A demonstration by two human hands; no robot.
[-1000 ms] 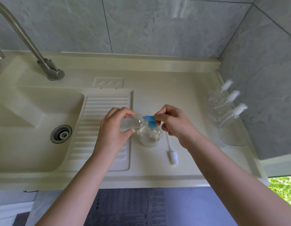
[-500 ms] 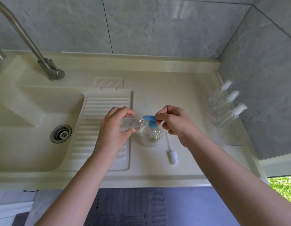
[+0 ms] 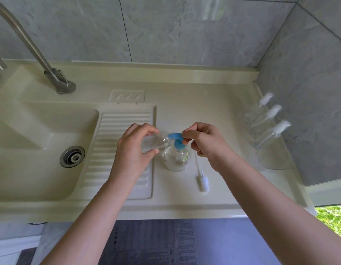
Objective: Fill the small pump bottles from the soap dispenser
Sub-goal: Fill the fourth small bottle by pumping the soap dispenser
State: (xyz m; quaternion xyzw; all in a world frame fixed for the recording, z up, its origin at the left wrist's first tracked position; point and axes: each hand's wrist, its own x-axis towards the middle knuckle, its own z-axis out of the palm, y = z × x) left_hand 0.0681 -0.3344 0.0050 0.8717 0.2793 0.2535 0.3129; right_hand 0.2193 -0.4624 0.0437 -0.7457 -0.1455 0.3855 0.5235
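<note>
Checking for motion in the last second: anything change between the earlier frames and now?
No visible change. The left hand still holds the small bottle tilted with its mouth at the blue pump spout of the soap dispenser; the right hand still pinches the pump head. The loose pump cap and three capped bottles haven't moved.

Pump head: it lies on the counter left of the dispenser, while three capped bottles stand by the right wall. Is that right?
Not quite. The head view shows the pump head lying right of the dispenser, not left. Three capped bottles do stand by the right wall.
</note>
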